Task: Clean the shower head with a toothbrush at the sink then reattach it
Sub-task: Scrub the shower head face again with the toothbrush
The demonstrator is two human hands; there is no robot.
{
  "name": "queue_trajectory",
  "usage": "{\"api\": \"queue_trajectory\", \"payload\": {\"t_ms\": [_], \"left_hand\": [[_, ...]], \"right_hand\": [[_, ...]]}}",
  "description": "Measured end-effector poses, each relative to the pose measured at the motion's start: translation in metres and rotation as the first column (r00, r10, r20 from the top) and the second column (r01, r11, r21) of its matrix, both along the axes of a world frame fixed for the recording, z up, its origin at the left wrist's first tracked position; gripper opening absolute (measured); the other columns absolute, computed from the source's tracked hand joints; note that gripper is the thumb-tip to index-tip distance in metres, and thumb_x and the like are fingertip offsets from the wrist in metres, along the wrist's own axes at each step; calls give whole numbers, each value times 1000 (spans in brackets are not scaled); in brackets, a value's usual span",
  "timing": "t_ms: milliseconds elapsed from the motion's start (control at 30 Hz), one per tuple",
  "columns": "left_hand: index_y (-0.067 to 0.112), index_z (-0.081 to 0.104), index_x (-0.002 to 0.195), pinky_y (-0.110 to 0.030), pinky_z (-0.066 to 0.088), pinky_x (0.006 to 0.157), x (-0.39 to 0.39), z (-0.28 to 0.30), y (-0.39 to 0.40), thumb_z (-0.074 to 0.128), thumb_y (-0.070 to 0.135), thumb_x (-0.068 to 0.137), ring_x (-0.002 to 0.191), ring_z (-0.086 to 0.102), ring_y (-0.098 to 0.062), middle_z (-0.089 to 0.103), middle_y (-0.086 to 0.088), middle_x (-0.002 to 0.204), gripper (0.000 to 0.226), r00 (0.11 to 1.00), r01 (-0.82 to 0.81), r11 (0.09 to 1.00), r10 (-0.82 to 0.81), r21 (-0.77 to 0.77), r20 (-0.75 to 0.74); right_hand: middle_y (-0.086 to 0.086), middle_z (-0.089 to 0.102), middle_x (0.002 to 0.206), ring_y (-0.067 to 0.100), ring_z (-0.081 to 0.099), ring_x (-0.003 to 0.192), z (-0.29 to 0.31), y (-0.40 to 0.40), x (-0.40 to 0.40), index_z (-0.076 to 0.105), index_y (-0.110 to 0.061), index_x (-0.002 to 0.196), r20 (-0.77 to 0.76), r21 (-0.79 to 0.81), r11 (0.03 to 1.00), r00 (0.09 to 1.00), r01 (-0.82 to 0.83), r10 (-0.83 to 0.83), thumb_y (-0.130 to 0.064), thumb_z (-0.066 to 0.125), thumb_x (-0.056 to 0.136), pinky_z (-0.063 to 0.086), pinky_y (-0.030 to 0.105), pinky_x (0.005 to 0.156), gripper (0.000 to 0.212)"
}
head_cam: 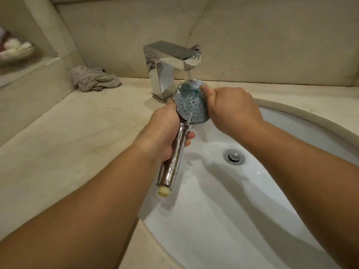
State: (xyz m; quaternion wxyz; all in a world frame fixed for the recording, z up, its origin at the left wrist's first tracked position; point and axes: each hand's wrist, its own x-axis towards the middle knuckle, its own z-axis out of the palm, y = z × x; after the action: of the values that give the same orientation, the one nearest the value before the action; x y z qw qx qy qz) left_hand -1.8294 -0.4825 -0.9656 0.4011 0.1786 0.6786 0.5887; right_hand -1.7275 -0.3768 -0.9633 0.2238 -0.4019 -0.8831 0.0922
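My left hand grips the chrome handle of the shower head. It holds the round grey spray face up under the water running from the faucet. The handle's yellowish threaded end points back toward me over the sink basin. My right hand is curled at the right edge of the spray face, with the thumb near the top rim. A blurred teal streak beside the thumb looks like the toothbrush head on the face. The rest of the brush is hidden in my fist.
A crumpled grey cloth lies on the beige marble counter left of the faucet. A ledge at far left holds a dish of pale objects. The chrome drain sits in the white basin, and a marble backsplash rises behind.
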Motion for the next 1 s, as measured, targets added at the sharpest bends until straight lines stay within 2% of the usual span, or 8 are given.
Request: {"api": "queue_trajectory", "payload": {"t_ms": [167, 267, 367, 467, 633, 733, 833, 1000], "left_hand": [[14, 74, 103, -37, 54, 64, 0, -3, 1, 47, 49, 102, 71, 69, -27, 74, -10, 82, 44, 1000, 4, 1000, -4, -15, -10], [13, 73, 103, -37, 53, 64, 0, 0, 0, 46, 44, 103, 70, 67, -28, 71, -11, 82, 41, 1000, 3, 1000, -3, -7, 1], [11, 72, 104, -34, 50, 60, 1, 3, -1, 42, 41, 106, 67, 63, -26, 69, -12, 80, 43, 1000, 7, 1000, -7, 10, 25], [10, 71, 106, -33, 51, 59, 2, 4, -2, 38, 37, 107, 63, 63, -26, 69, -14, 79, 43, 1000, -1, 1000, 1, 11, 20], [11, 72, 105, -33, 53, 60, 1, 4, -2, 35, 39, 108, 63, 65, -25, 71, -14, 78, 46, 999, -27, 1000, 27, 3, 17], [11, 71, 106, -34, 53, 60, 1, 4, -3, 35, 39, 108, 63, 64, -25, 71, -14, 79, 45, 999, -27, 1000, 27, 9, 18], [11, 71, 105, -33, 51, 59, 0, 5, -4, 35, 39, 108, 61, 62, -24, 69, -14, 79, 46, 1000, -25, 999, 25, 26, 16], [10, 70, 104, -32, 48, 57, 0, 6, -4, 37, 37, 107, 58, 60, -24, 69, -14, 75, 43, 999, -37, 999, 36, 39, 25]], "right_hand": [[5, 52, 65, 28, 52, 65, -5, 0, -2, 59, -20, 76, 20, 2, 1000, 999, -31, 31, -65, 13, 99, 38, 34, 58, 68], [3, 49, 63, 28, 49, 64, 0, 2, 2, 59, -20, 77, 1, -5, 1000, 1000, 8, -8, -64, 15, 100, 33, 34, 57, 67], [4, 50, 64, 23, 46, 59, -5, -1, 3, 56, -19, 75, 58, 4, 999, 998, -38, 38, -64, 13, 99, 32, 32, 53, 67], [4, 50, 63, 20, 45, 57, -1, 6, 7, 57, -17, 72, 4, -22, 1000, 1000, 21, -21, -65, 14, 99, 27, 30, 49, 70], [3, 53, 65, 16, 44, 56, -8, 8, 11, 65, -17, 83, 62, -1, 1000, 998, -1, 1, -65, 14, 99, 30, 30, 51, 72], [4, 52, 64, 16, 43, 57, -6, 14, 12, 64, -16, 80, 4, -16, 999, 999, 35, -35, -64, 16, 100, 32, 34, 55, 70], [2, 55, 62, 16, 47, 58, -14, 14, 14, 55, -22, 70, 32, -5, 999, 999, -38, 38, -64, 16, 99, 34, 32, 54, 65], [6, 53, 61, 33, 51, 66, -10, 29, 29, 46, -19, 61, -18, -18, 1000, 1000, -3, 3, -63, 19, 100, 33, 36, 58, 64]]}}
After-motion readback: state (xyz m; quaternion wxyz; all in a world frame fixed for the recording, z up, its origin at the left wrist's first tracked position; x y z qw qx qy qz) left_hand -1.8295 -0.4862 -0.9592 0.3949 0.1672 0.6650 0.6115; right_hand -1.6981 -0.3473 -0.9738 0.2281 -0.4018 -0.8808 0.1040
